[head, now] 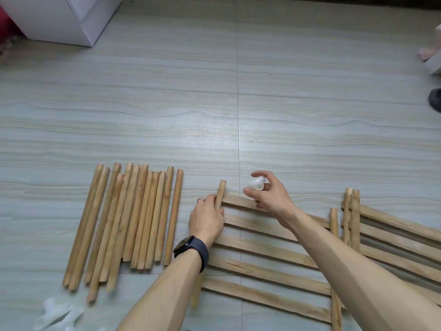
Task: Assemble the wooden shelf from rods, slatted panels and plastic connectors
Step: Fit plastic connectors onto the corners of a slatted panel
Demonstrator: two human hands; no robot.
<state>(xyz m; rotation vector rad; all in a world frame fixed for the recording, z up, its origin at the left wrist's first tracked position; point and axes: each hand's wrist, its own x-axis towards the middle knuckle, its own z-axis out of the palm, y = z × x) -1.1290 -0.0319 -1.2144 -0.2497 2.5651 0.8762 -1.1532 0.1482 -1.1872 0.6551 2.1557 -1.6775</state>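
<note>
Head view looks down at a pale floor (238, 103) with wood parts on it. Both arms reach forward from 6 o'clock.

The left hand (206, 220) has its fingers curled around the side rod (220, 191) of a slatted panel (267, 249). It grips near the top end of that rod, and the tip sticks up past the fingers toward 12 o'clock. A dark watch (193, 249) sits on the left wrist and a ring (200, 199) on one finger.

The right hand (267, 192) is just at 3 o'clock from the rod tip. It pinches a small white plastic connector (256, 183) between the thumb and the fingers. The first finger arches over the top of it. The connector is near the rod tip but not touching it.

The slatted panel lies flat on the floor at 5 o'clock in the picture, under both forearms. A second panel (393, 235) lies at 4 o'clock, its end just beside the first one.

A bunch of loose rods (128, 223) lies side by side at 8 o'clock, well apart from the hands. A clear plastic bag (57, 314) lies at 7 o'clock. A white box (59, 17) stands at 11 o'clock.
</note>
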